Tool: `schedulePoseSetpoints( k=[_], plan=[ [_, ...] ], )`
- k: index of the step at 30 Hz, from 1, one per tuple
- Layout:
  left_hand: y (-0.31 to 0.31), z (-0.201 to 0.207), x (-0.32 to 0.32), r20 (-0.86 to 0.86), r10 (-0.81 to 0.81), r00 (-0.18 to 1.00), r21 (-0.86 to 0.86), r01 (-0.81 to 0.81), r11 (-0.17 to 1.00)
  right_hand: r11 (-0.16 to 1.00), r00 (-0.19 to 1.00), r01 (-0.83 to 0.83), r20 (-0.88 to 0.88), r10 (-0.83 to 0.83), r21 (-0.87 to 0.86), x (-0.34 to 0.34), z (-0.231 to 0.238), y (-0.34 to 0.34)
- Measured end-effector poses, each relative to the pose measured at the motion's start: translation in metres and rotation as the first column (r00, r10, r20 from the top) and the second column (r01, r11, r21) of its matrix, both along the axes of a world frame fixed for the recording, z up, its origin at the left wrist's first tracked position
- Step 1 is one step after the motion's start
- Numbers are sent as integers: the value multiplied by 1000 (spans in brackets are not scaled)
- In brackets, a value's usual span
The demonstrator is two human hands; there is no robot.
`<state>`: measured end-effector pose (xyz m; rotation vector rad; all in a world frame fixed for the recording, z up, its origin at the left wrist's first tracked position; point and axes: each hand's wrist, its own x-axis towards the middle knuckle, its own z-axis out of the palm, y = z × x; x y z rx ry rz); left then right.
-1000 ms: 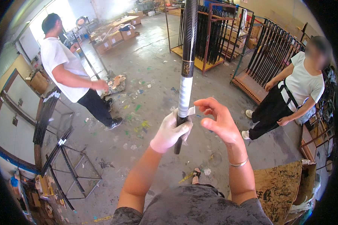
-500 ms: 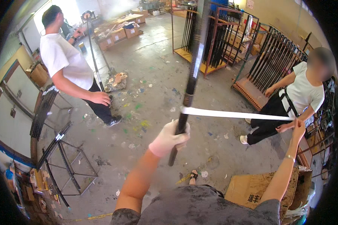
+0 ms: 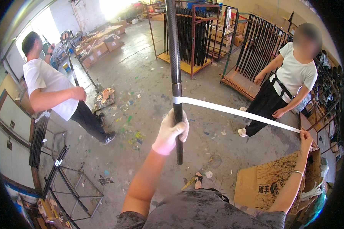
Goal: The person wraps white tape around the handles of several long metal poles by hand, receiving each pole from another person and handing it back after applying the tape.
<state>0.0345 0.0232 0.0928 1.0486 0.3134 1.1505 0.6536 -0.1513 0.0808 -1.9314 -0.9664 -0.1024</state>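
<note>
1. The black woven-pattern tube (image 3: 174,57) was gripped near its lower end by the gloved left hand (image 3: 169,130).
2. White tape (image 3: 237,109), wrapped round it above, was pinched at one end by the right hand (image 3: 305,140), well apart.

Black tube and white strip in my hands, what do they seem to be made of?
The black tube: probably glossy carbon-fibre composite, given its fine woven-looking pattern and bright reflections. The white strip: perhaps thin plastic or fabric tape, fairly matte, as it runs flat and ribbon-like; exact material unclear.
</note>
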Motion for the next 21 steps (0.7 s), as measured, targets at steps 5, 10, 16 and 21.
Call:
schedulePoseSetpoints(
  k=[5, 10, 16, 21],
  plan=[
    [3, 1, -3, -7, 142, 990, -31, -142, 989, 1000, 1000, 2, 0, -2, 30, 21, -2, -4],
    [1, 2, -5, -86, 144, 986, -23, -146, 989, 998, 999, -53, 4, 53, 36, 36, 11, -4],
    [8, -1, -1, -102, 260, 960, 8, -260, 965, 996, 997, -69, 49, 66, 52, 58, 8, -6],
    [11, -5, -4, 46, 193, 980, -59, -190, 980, 994, 994, -103, -33, 104, 28, 62, 10, -8]
  ],
)
